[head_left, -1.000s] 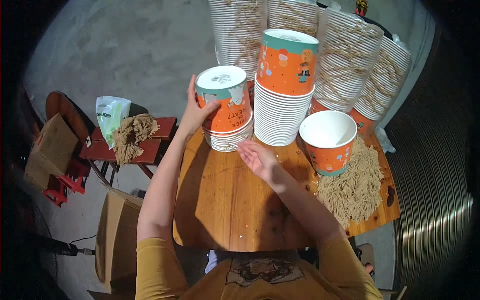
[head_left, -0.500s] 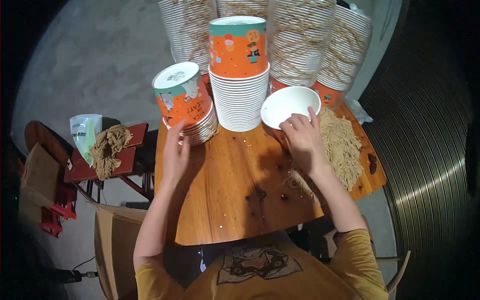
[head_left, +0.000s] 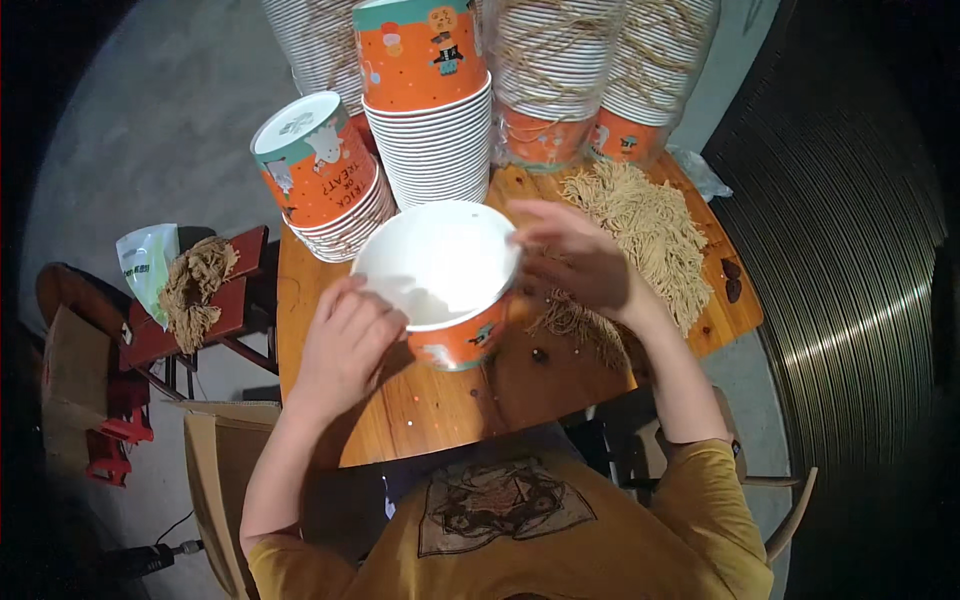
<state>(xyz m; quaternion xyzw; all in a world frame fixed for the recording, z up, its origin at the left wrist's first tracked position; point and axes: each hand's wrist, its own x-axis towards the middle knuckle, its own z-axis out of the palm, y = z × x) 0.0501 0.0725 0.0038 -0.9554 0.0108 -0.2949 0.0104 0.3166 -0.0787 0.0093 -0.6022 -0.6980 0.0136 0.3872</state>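
A paper bucket [head_left: 450,345], white inside and orange with a teal band outside, sits in front of me with its mouth up and tilted toward me. My left hand [head_left: 350,335] grips its near-left rim, fingers curled at the edge. Beside the right rim is my right hand [head_left: 585,260], fingers stretched and apart, slightly blurred; whether a fingertip touches the rim is hard to tell. Behind the bucket rises a tall upside-down stack of the same buckets [head_left: 440,150]. A shorter, leaning stack [head_left: 315,165] stands left of it, its lower rims showing cord.
A pile of tan cords [head_left: 645,235] covers the right of the wooden table [head_left: 385,435], with looser strands [head_left: 580,325] nearer me. Plastic-wrapped bucket stacks [head_left: 555,75] line the back. On the left, a red stool [head_left: 225,310] bears more cord and a plastic bag [head_left: 148,270].
My right hand has brought the single bucket from the back right to the middle and loosened its grasp. My left hand has left the short stack and taken the bucket's rim. The view has shifted.
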